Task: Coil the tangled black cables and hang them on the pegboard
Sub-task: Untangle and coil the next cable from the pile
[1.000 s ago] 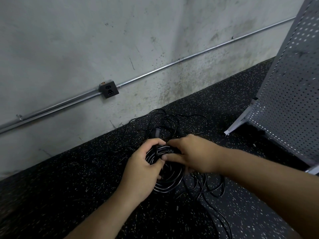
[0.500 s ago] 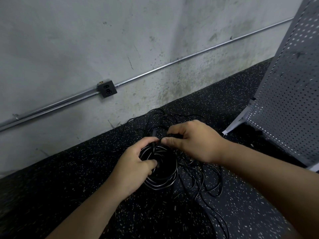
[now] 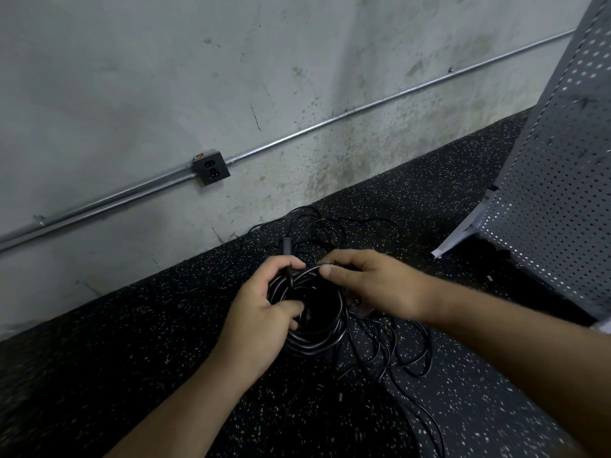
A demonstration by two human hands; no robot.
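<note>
The left hand (image 3: 261, 312) grips a coil of black cable (image 3: 317, 328) at its left side, and the right hand (image 3: 373, 285) pinches a strand at the top of the coil. Loose cables (image 3: 390, 352) lie tangled on the speckled black floor (image 3: 132, 342). At the right stands a grey pegboard (image 3: 555, 180), and a metal conduit (image 3: 297, 137) with an outlet box (image 3: 211, 167) runs along the concrete wall (image 3: 165, 77).

cables (image 3: 317, 312) on floor (image 3: 132, 342), pegboard (image 3: 555, 193) right (leaning)

Single view, camera on my head, wide-angle, facing forward and down, close above my left hand (image 3: 261, 322) and right hand (image 3: 373, 285), wall (image 3: 165, 77) ahead
</note>
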